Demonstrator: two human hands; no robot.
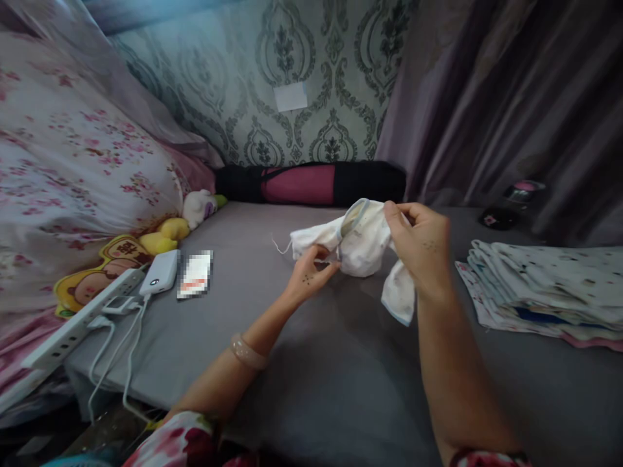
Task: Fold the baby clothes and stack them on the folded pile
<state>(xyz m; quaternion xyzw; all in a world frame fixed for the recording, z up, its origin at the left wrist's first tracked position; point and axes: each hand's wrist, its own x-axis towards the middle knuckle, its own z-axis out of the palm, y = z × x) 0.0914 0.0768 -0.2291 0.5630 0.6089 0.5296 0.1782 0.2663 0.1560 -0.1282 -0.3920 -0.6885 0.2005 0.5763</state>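
A small white garment (363,241) with pale blue trim hangs above the grey bed sheet (311,363), held up between both hands. My left hand (311,272) pinches its lower left part, fingers closed on the cloth. My right hand (421,243) grips its upper right edge near the neckline, fingers closed, and a loose end of the garment dangles below that hand. A pale bangle (248,352) sits on my left wrist.
A stack of folded patterned cloths (545,285) lies at the right. At the left are a white power bank (161,272) with cables, a power strip (78,321), a card (195,274), soft toys (168,230) and floral bedding (73,162). A dark bolster (311,183) lines the wall; curtains hang at the right.
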